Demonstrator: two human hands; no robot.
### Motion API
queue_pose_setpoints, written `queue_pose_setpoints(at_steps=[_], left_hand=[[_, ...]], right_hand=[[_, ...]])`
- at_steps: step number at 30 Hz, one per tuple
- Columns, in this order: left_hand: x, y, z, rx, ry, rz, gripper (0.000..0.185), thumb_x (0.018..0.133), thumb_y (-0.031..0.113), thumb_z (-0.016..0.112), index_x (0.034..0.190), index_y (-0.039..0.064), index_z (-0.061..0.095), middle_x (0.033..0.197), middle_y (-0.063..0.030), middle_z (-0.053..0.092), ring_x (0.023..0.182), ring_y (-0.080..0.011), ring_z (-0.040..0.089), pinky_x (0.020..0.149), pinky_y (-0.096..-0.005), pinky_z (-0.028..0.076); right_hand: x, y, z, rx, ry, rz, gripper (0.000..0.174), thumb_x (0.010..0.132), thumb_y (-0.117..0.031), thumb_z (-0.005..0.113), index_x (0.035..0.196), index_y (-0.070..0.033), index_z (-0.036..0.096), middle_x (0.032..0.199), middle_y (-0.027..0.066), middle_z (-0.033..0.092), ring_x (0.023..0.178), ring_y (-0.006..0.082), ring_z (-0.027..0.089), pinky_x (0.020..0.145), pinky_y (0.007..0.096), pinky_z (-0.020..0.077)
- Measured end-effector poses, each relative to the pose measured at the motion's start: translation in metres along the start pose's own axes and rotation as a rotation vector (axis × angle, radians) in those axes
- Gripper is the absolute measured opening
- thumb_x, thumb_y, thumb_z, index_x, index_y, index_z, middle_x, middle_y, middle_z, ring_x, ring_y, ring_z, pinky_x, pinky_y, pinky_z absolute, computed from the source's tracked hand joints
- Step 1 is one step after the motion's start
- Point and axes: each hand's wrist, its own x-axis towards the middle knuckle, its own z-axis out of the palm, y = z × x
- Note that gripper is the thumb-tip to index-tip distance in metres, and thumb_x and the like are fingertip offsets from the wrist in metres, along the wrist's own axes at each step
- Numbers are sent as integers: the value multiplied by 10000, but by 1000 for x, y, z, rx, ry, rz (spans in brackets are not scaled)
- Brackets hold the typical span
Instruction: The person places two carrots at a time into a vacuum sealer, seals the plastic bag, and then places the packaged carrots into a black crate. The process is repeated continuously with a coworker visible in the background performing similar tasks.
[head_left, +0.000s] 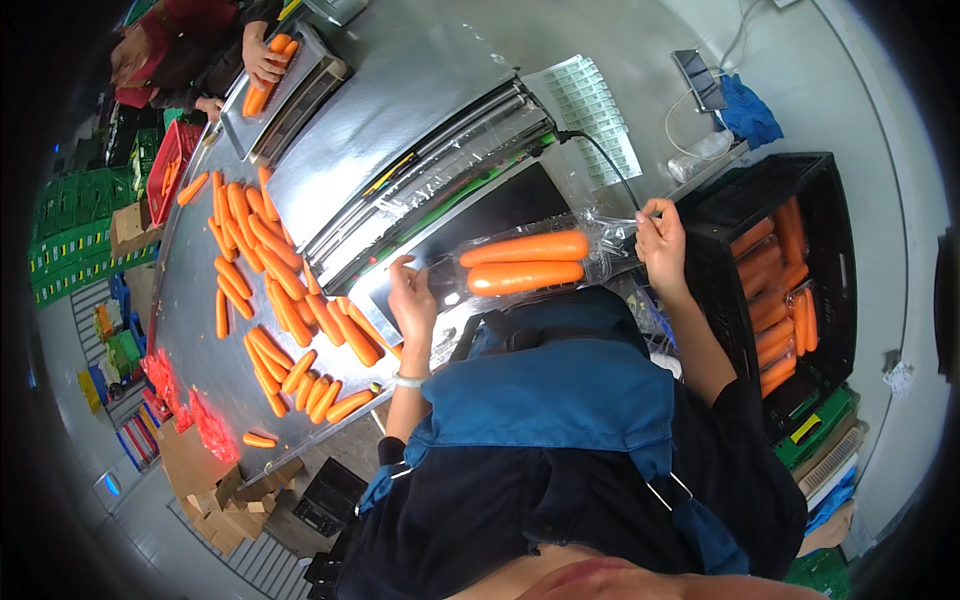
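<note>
In front of me, two large carrots (526, 262) lie side by side in clear plastic film (600, 259). My right hand (661, 244) pinches the gathered, twisted right end of this film. At the other end, my left hand (412, 296) has its fingers curled at the film's edge and appears to grip it; the exact contact is hard to see. The wrapped pair is over the front of a film-wrapping machine (442, 172) with a dark plate (517, 202). Loose carrots (277, 262) are spread over the steel table left of my left hand.
A black crate (841, 300) with wrapped carrots (772, 330) stands at my right. Beyond the table (187, 300), a co-worker's hand (262, 60) rests on carrots on a scale (300, 97). A label sheet (592, 112), phone (697, 79) and cable (611, 161) lie at the back right.
</note>
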Motion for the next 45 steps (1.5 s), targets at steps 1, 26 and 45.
queue_pose_setpoints(at_steps=[1,26,45], left_hand=[[3,3,13,124,-38,17,231,931,51,605,1153,77,547,721,-138,609,670,-335,640,601,-410,487],[-43,170,-31,-1281,-1231,-170,534,896,77,678,1355,77,403,1026,-46,528,832,-166,460,740,-341,378],[58,168,38,-1334,-573,-467,762,853,646,621,1381,117,471,1247,-74,582,1117,-252,562,1022,-483,421]], right_hand=[[3,23,-12,-114,65,-88,77,988,-40,549,1012,-76,486,623,-61,384,515,11,299,443,225,244],[-20,-101,59,-770,-1253,48,227,922,-228,668,1021,-24,646,1022,100,689,948,183,653,800,333,504],[79,-60,46,203,-568,-81,397,921,-294,717,1185,-4,652,1149,74,680,1055,159,631,935,325,498]])
